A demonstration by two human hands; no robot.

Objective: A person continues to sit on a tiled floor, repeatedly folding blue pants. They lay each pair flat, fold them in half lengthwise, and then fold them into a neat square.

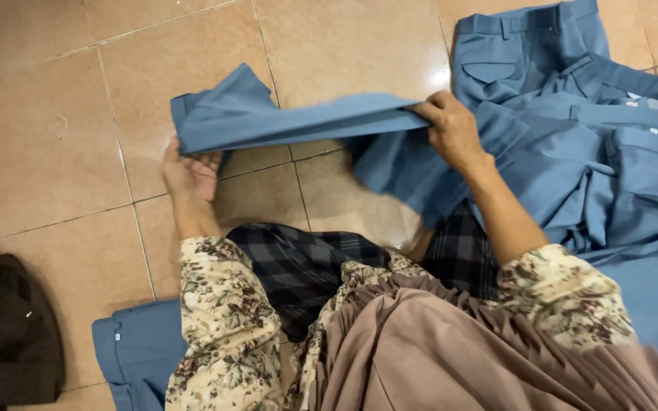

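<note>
Two hands up: my left hand (190, 173) fingers curled under blue pants leg (298, 120), my right hand (452, 129) fingers pinching its other end. Leg stretched above tile floor (55, 137). Pile of blue pants (611, 152) right.

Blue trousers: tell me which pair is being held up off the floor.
The folded pair stretched between both hands; the others lie heaped at right or flat at lower left.

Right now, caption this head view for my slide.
Both hands, left hand and right hand, hold blue trousers over a tiled floor.
</note>
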